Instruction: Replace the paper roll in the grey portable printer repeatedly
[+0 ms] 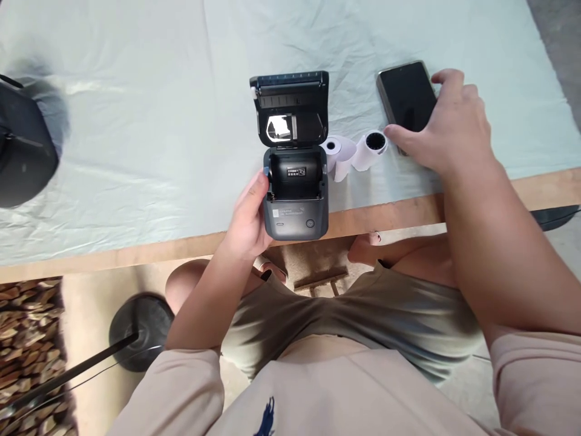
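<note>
A small dark printer [296, 219] with its lid [293, 109] raised is held at the table's near edge by my left hand [249, 212], the thumb on its left side. Its inner compartment shows a label and no roll. Just right of it lie two white paper rolls [331, 146] [367, 155], the first partly unrolled. Farther right, a black phone [406, 97] lies face up. My right hand [449, 124] is at the phone's right side, thumb and fingers spread around its lower right part; the thumb tip is close to the second roll.
A pale cloth [149, 121] covers the table, whose wooden edge [390, 213] runs in front of my legs. At the far left stands a dark object [25, 142]. Below left are a round black stand base [140, 330] with a pole and stacked firewood [31, 357].
</note>
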Motion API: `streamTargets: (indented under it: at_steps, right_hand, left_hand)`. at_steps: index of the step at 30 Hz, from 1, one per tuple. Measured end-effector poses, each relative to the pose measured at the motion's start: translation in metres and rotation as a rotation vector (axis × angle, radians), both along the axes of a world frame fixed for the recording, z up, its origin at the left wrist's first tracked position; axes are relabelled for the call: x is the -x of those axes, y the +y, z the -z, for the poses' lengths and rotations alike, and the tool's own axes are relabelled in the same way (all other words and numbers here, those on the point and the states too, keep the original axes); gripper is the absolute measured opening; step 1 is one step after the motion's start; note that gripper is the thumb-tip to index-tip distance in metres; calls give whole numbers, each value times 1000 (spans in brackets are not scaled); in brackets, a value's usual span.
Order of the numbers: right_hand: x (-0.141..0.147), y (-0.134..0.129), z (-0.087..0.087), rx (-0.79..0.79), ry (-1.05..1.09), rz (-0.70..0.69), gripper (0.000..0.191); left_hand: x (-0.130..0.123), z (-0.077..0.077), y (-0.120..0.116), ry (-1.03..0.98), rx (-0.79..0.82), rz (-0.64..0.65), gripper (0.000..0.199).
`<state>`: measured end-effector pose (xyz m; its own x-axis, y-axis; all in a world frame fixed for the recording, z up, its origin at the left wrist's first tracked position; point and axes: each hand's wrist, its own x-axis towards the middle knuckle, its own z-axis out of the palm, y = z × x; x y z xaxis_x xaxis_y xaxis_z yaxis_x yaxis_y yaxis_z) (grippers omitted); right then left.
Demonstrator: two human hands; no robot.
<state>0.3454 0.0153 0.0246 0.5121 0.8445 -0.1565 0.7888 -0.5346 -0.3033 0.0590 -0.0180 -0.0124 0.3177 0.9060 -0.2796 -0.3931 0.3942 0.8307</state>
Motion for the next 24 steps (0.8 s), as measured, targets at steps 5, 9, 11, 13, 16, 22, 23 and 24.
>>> streamTargets:
  at_steps: [5, 9, 11, 13, 16, 22, 23, 24]
  right_hand:
    - [-4, 8, 4, -56, 0, -20, 92]
    - [-9, 10, 8, -81, 22, -25, 87]
    - [-7, 9, 10, -86, 33, -6, 90]
    - [-6, 8, 11, -107, 42, 1, 94]
    - [-15, 7, 8, -125, 66, -2, 94]
    - [-75, 10, 19, -262, 217, -50, 39]
    - [-83, 11, 24, -281, 219, -69, 31]
    - [-90, 12, 30, -298, 207, -99, 26]
  left_hand:
    - [0, 2, 0, 25, 7, -14, 41]
    - [1, 1, -1, 27, 7, -2, 42]
    - [1, 1, -1, 25, 8, 3, 41]
    - [1, 1, -1, 29, -4, -5, 39]
    - [1, 1, -1, 37, -20, -18, 36]
    - [0, -3, -2, -11, 21, -24, 37]
    - [-1, -4, -2, -14, 24, -25, 37]
    - [-1, -4, -2, -15, 23, -24, 37]
